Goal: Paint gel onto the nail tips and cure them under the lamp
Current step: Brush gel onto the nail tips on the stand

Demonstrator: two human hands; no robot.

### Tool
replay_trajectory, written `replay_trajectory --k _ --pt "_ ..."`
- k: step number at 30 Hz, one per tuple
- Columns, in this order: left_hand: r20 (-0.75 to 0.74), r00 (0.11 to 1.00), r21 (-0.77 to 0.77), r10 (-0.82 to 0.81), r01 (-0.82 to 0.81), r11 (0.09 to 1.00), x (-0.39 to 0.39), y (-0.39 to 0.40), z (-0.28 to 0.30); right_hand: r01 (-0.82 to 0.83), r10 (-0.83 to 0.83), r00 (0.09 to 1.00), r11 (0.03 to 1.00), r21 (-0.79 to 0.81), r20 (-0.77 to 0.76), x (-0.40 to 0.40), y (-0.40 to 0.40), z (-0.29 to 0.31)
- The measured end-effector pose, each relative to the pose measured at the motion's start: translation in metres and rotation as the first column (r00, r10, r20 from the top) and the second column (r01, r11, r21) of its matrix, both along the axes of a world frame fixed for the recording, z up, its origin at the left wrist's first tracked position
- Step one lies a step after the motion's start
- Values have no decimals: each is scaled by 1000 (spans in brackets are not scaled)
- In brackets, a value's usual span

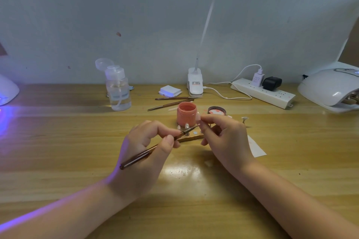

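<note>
Wooden desk (58,141) against pale wall (77,15); gel painting at centre.

Violet glow is cast from a curing lamp (7,89) at 9 o'clock; a second lamp (330,89) sits at 3 o'clock. A brush (147,153) is pinched in the left hand (143,149); a nail tip (198,117) is pinched by the right hand (227,139), near the gel jar (186,113) at 12 o'clock.

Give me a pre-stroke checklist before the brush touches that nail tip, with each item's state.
1. Left hand grips the brush: ok.
2. Right hand pinches a nail tip: ok.
3. Brush bristles loaded with gel: cannot tell.
4. Gel jar open, within reach: ok.
5. Lamp on the left glowing violet: ok.
6. Lamp on the right switched on: cannot tell.
</note>
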State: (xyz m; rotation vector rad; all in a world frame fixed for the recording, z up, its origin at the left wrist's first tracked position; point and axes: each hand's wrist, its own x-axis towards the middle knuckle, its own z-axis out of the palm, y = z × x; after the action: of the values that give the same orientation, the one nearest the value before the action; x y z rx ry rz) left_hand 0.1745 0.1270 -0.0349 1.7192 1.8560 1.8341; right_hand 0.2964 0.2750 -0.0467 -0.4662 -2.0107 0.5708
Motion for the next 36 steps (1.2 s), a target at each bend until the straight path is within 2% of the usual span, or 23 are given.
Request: replay_trajectory --k 3,8,12,16,20,25,29,33,36 --pt "-1 1000 29 10 -10 1000 0 -1 2 -7 7 1000 1000 1 -1 0 0 -1" --pt "21 1000 -28 -6 6 1000 1 1 2 -3 3 1000 1000 -7 -11 -1 1 -2" --pt "38 999 9 -16 16 1000 1 1 1 1 -1 1000 1000 4 -18 -1 1 -1" --pt "46 999 -43 -18 20 999 1 2 2 -13 13 1000 1000 5 -5 -1 1 -2" --pt "57 998 4 -29 29 1000 0 1 0 -25 25 1000 999 -34 0 -1 3 -3" --pt "48 998 -38 -27 29 999 0 3 0 -24 24 1000 999 -26 15 -1 2 -4" --pt "101 994 14 -50 49 999 -1 1 -1 -5 5 1000 999 -40 1 -1 3 -4" --pt "140 988 -21 -71 74 997 -1 4 -1 -15 15 1000 998 -58 2 -1 1 -4" --pt "150 984 14 -93 92 996 -1 2 -2 -4 3 1000 998 -67 -4 -1 2 -3"
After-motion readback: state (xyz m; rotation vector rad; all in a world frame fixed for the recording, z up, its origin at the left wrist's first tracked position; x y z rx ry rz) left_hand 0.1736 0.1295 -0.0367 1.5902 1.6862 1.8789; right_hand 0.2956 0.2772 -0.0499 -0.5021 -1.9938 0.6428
